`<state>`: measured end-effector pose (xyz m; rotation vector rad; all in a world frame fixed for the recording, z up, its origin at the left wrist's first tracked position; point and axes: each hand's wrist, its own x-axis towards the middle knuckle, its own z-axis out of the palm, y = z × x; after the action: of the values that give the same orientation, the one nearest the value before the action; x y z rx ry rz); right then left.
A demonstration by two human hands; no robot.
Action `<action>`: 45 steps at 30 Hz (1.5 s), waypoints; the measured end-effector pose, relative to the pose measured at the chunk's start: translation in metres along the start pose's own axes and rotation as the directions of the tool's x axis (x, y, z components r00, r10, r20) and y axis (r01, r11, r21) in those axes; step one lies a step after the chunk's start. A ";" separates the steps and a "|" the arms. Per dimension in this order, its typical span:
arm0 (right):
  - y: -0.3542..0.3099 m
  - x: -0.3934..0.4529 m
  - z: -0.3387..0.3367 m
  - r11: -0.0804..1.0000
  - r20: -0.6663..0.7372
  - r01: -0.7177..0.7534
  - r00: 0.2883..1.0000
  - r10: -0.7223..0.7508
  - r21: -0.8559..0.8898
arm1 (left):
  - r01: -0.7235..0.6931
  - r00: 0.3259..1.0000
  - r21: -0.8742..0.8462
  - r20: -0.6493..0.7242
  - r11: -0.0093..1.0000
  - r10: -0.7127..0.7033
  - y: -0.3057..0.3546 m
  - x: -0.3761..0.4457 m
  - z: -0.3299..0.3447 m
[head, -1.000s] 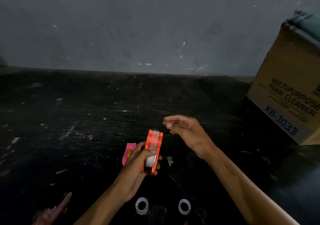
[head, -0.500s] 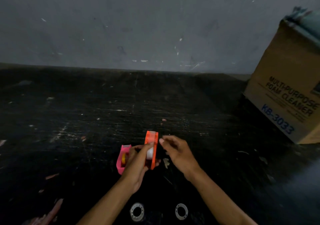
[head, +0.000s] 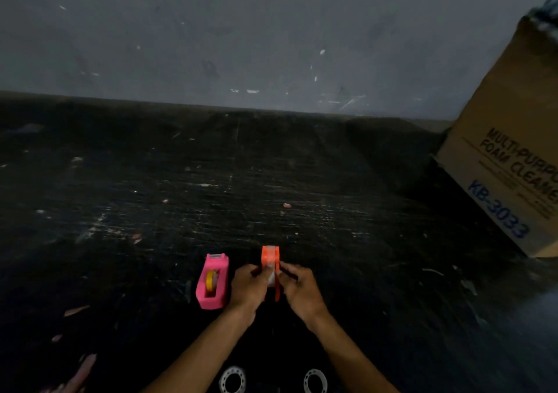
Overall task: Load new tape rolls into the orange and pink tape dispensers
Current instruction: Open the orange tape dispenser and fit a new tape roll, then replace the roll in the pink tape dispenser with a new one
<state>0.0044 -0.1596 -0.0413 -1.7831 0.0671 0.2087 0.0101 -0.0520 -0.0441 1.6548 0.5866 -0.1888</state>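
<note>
The orange tape dispenser [head: 269,256] stands on the dark table with a whitish tape roll inside it. My left hand [head: 249,287] grips its left side and my right hand [head: 299,288] pinches its right side, so both hands hide its lower half. The pink tape dispenser [head: 212,284] rests just left of my left hand, untouched, with a yellow-cored roll [head: 211,279] in its slot. Two white ring-shaped cores, the left core [head: 232,379] and the right core [head: 315,380], lie near the bottom edge between my forearms.
A cardboard box [head: 507,163] printed "Multi-purpose foam cleaner" leans at the right by the grey wall [head: 271,36]. The black table [head: 211,187] is scratched and dotted with scraps. A pinkish object [head: 80,371] lies at the bottom left.
My left hand has lowered the orange dispenser from the air to the table. My right hand has come down from beside it and closed on its right side.
</note>
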 end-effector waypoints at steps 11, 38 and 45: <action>-0.007 0.003 0.000 0.999 -0.275 0.009 0.961 -0.019 -0.037 | -0.353 0.924 0.107 -0.114 0.929 0.364 -0.009 -0.020 -0.044; -0.072 -0.016 0.127 0.749 -0.181 -0.010 0.972 -0.148 -0.663 | -0.482 0.867 0.215 -0.022 0.850 0.497 -0.024 -0.012 -0.140; -0.062 -0.085 0.109 0.787 -0.120 0.233 0.925 -0.361 -0.571 | -0.063 0.961 -0.443 0.215 0.894 0.174 -0.015 -0.060 -0.142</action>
<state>-0.0803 -0.0459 0.0112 -2.3592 -0.1318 -0.2349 -0.0781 0.0690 -0.0053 1.2036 0.3028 -0.1595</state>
